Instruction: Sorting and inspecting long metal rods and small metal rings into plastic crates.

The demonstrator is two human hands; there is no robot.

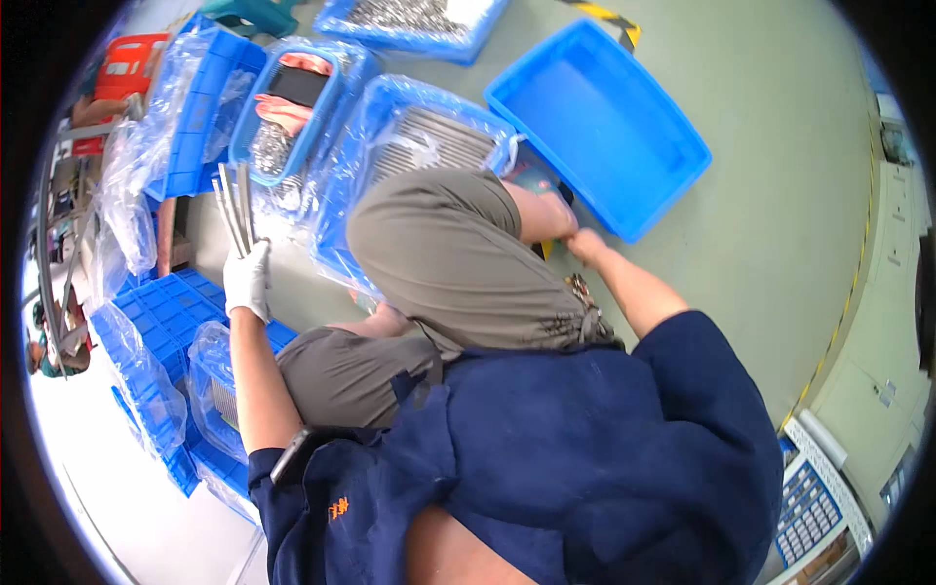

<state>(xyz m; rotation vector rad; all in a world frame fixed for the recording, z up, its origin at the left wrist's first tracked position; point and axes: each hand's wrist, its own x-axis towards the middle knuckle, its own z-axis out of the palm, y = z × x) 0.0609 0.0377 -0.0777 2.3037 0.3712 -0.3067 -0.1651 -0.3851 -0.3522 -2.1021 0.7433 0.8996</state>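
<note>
My left hand [248, 283], in a white glove, is closed around several slim grey metal rods [237, 210] that stick up and away from me. Bare, my right hand [586, 246] is down at my lower leg and foot [548, 213], where it appears to touch the skin; its fingers are too small and hidden to make out. Beyond my knee, a blue crate [341, 195] lined with clear plastic holds a row of similar rods [434, 141]. Close to my right hand stands a large blue bin [609, 127] with its bottom showing.
A smaller blue tub [239, 146] holds shiny metal pieces, pinkish gloves [283, 114] and a dark flat object [297, 86]. Another crate [476, 44] of small metal parts sits at the far side. Blue crates [161, 327] with plastic film stand on my left. White cabinets [882, 341] line the right.
</note>
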